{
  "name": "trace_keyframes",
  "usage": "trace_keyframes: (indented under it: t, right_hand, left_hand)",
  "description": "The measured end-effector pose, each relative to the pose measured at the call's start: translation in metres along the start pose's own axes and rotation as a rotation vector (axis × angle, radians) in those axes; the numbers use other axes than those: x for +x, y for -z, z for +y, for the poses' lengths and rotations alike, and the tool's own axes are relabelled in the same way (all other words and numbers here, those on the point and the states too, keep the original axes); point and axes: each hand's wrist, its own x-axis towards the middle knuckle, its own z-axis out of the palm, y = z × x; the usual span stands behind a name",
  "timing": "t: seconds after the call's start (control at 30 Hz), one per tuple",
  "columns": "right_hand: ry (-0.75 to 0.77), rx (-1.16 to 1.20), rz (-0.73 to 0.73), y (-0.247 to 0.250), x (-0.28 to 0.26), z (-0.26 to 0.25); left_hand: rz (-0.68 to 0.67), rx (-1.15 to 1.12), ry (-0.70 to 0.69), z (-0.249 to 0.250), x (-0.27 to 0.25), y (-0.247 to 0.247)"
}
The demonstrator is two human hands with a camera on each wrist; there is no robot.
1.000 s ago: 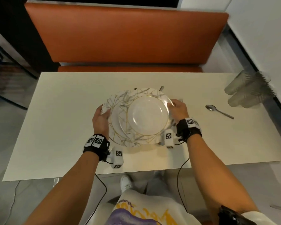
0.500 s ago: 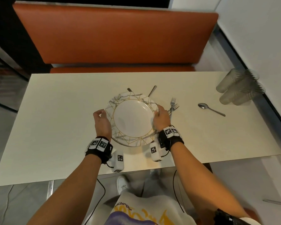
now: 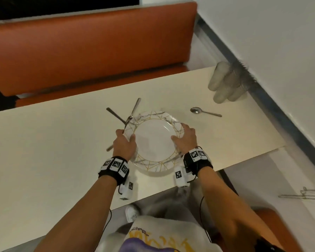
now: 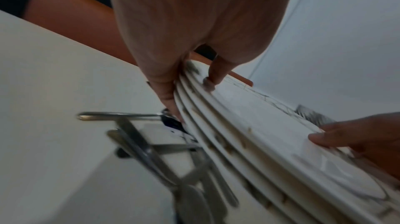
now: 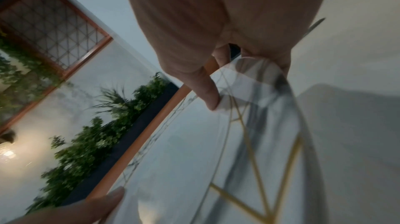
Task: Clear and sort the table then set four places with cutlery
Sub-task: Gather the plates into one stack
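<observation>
A stack of marbled plates with gold lines (image 3: pixel 154 142) hangs just above the cream table (image 3: pixel 44 151). My left hand (image 3: pixel 125 140) grips its left rim, thumb on top and fingers under the stack (image 4: pixel 238 142). My right hand (image 3: pixel 185 138) grips the right rim (image 5: pixel 249 125), thumb on top. Several pieces of cutlery (image 3: pixel 129 115) lie crossed on the table at the stack's far left, seen blurred in the left wrist view (image 4: pixel 151 150). A lone spoon (image 3: pixel 205 111) lies to the right.
Several upturned frosted glasses (image 3: pixel 225 82) stand at the table's far right corner by the white wall. An orange bench (image 3: pixel 89 51) runs along the far side. A metal wire object (image 3: pixel 305 194) sits on a surface at the right edge.
The plate stack has moved to the right along the table with both hands on it, uncovering crossed cutlery at its left. My head has turned, so the table looks slanted.
</observation>
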Motion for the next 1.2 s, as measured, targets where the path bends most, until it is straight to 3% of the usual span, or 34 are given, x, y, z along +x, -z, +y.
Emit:
trace_keyframes:
  t: [0.33, 0.57, 0.87, 1.2]
  right_hand:
    - [-0.244, -0.014, 0.153, 0.142, 0.069, 0.125]
    - [-0.322, -0.049, 0.191, 0.214, 0.111, 0.186]
    - [-0.353, -0.058, 0.249, 0.262, 0.157, 0.220]
    - [-0.348, -0.078, 0.222, 0.267, 0.183, 0.213]
  left_hand:
    - [-0.258, 0.211, -0.065, 0.098, 0.014, -0.197]
    - [-0.383, 0.289, -0.124, 0.145, 0.021, -0.292]
    - [-0.410, 0.314, -0.209, 0.186, 0.031, -0.355]
    - [-0.368, 0.333, -0.245, 0.194, 0.050, -0.361]
